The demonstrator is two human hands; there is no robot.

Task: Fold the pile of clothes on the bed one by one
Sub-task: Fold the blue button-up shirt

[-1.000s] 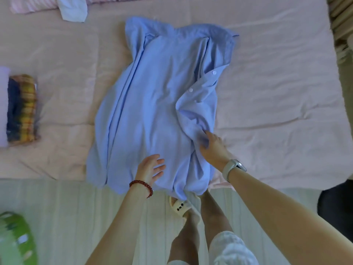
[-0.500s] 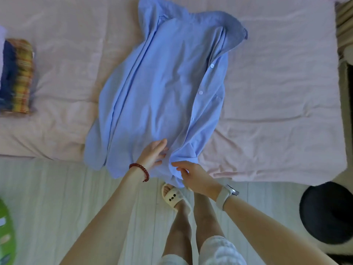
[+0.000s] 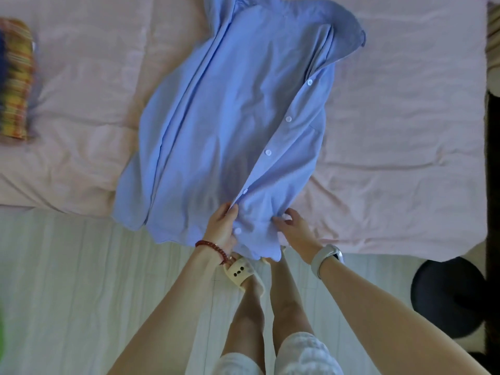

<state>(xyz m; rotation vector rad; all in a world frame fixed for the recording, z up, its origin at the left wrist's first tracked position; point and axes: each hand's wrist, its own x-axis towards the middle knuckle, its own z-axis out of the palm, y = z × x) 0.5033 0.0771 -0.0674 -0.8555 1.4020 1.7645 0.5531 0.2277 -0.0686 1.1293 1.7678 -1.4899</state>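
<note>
Both hands (image 3: pixel 221 228) (image 3: pixel 295 231) grip blue shirt (image 3: pixel 230 117) hem (bed edge)

Bed (image 3: pixel 405 158) covered by a creased pale pink sheet, its near edge running across the middle of the view. Below it, floor (image 3: pixel 94 293) of pale, whitish planks. At lower right, a round black stool (image 3: pixel 449 296) stands on the floor beside the bed's corner. Dark strip (image 3: pixel 493 185) along the right edge. Soft, even daylight.

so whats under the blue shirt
The pink bed sheet lies under the blue shirt; its hem overhangs the floor. Anything beneath the cloth is hidden.
</note>
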